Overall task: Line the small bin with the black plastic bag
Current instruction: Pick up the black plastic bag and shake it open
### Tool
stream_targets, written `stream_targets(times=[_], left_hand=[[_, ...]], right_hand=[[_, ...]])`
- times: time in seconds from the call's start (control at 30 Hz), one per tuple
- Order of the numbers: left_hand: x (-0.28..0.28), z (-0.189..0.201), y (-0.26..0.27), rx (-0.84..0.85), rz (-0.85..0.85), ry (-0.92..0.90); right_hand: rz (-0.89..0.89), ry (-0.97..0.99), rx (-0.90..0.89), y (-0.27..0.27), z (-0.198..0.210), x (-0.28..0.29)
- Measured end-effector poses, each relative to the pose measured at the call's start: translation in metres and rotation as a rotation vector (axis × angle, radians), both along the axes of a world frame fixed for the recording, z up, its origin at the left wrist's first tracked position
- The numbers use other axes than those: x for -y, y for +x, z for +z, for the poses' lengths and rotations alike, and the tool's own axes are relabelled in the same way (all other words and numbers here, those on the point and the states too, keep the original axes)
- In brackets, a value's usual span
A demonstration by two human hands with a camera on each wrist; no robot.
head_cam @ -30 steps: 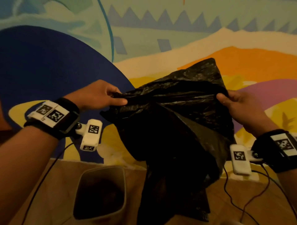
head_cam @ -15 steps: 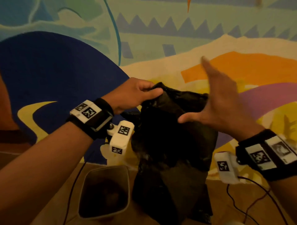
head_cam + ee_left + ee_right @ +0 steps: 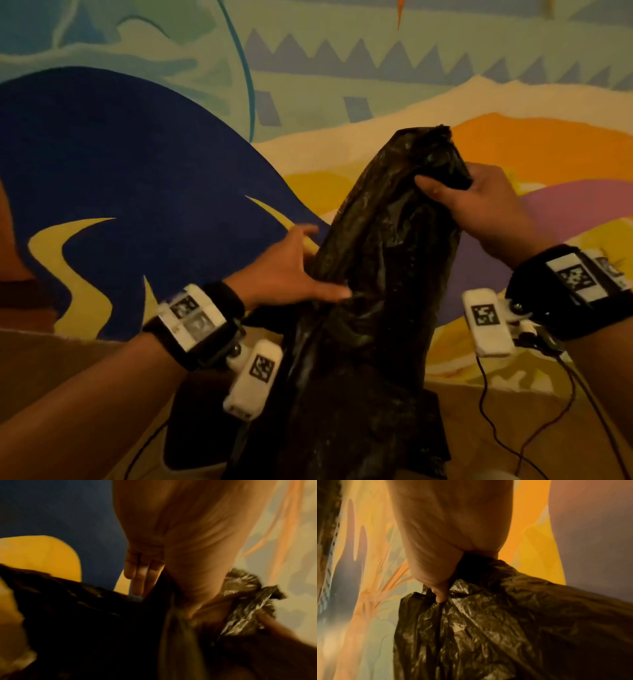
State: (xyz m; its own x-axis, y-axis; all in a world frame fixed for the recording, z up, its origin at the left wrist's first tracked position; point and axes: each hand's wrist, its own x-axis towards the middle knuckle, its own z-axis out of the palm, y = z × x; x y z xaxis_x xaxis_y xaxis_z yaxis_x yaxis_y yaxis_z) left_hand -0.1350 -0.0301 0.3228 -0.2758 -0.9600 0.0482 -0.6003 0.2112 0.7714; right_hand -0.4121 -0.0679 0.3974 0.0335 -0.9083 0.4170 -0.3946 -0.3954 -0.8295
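Note:
The crumpled black plastic bag (image 3: 376, 308) hangs upright in front of the painted wall. My right hand (image 3: 442, 181) grips its bunched top, the thumb (image 3: 440, 596) pressed into the plastic (image 3: 488, 615). Lower down, my left hand (image 3: 322, 263) lies against the bag's left side, with the thumb across the front and straight fingers (image 3: 140, 577) behind, so the bag (image 3: 77, 615) runs between them. The small bin (image 3: 191, 428) stands on the floor below my left wrist, mostly hidden by the bag and the wrist camera.
A painted mural wall (image 3: 137, 171) stands close behind the bag. Thin cables (image 3: 489, 411) trail from my right wrist over the wooden floor (image 3: 513, 445) at the lower right.
My right hand, open half a second ago, now grips the bag's top. My left hand has let go of the top and dropped to the bag's middle. The bag is drawn out taller.

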Motion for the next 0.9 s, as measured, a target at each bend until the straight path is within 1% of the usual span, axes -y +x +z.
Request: stream_targets(times=[0.03, 0.07, 0.1, 0.17, 0.23, 0.3, 0.37, 0.4, 0.47, 0.5, 0.53, 0.6, 0.63, 0.67, 0.7, 0.77, 0.8, 0.83, 0.9], left_hand=[[0.002, -0.016, -0.001, 0.077, 0.000, 0.003], [0.003, -0.028, -0.003, 0.104, -0.006, -0.002], [0.005, -0.038, 0.001, 0.089, -0.006, 0.019], [0.007, -0.043, 0.015, 0.021, 0.032, 0.097], [0.009, -0.036, 0.037, -0.058, 0.105, 0.126], [0.009, -0.023, 0.055, -0.194, 0.188, 0.168], [0.008, -0.010, 0.064, -0.293, 0.288, 0.107], [0.007, -0.004, 0.065, -0.331, 0.303, 0.064], [0.005, 0.007, 0.055, -0.351, 0.221, 0.003], [0.008, 0.010, 0.046, -0.326, 0.168, -0.046], [0.009, 0.015, 0.032, -0.280, 0.109, -0.103], [0.013, 0.026, -0.005, -0.190, -0.056, -0.206], [0.015, 0.031, -0.024, -0.155, -0.111, -0.247], [0.015, 0.039, -0.042, -0.128, -0.119, -0.285], [0.017, 0.045, -0.053, -0.122, -0.089, -0.306], [0.023, 0.057, -0.057, -0.150, -0.015, -0.285], [0.027, 0.062, -0.052, -0.157, 0.013, -0.273], [0.030, 0.068, -0.043, -0.159, 0.029, -0.290], [0.034, 0.077, -0.020, -0.167, 0.029, -0.339]], right_hand=[[-0.010, 0.000, 0.024, -0.003, 0.001, 0.002], [-0.030, -0.008, 0.043, -0.007, 0.003, 0.004], [-0.053, -0.019, 0.056, -0.013, 0.004, 0.006], [-0.072, -0.035, 0.071, -0.025, 0.006, 0.007], [-0.091, -0.044, 0.090, -0.041, 0.006, 0.008], [-0.128, -0.047, 0.124, -0.055, 0.005, 0.007], [-0.150, -0.055, 0.139, -0.062, 0.004, 0.007], [-0.152, -0.045, 0.132, -0.061, 0.004, 0.005], [-0.125, -0.007, 0.093, -0.046, 0.005, 0.001], [-0.097, 0.001, 0.035, -0.033, 0.006, -0.002], [-0.058, -0.008, -0.058, -0.016, 0.008, -0.006], [0.075, -0.046, -0.251, 0.020, 0.011, -0.013], [0.144, -0.068, -0.310, 0.039, 0.012, -0.016], [0.184, -0.092, -0.330, 0.053, 0.014, -0.018], [0.205, -0.119, -0.291, 0.064, 0.016, -0.019], [0.177, -0.121, -0.076, 0.069, 0.016, -0.015], [0.170, -0.077, 0.035, 0.066, 0.012, -0.013], [0.187, -0.023, 0.105, 0.061, 0.006, -0.010], [0.205, 0.089, 0.144, 0.046, -0.008, -0.005]])
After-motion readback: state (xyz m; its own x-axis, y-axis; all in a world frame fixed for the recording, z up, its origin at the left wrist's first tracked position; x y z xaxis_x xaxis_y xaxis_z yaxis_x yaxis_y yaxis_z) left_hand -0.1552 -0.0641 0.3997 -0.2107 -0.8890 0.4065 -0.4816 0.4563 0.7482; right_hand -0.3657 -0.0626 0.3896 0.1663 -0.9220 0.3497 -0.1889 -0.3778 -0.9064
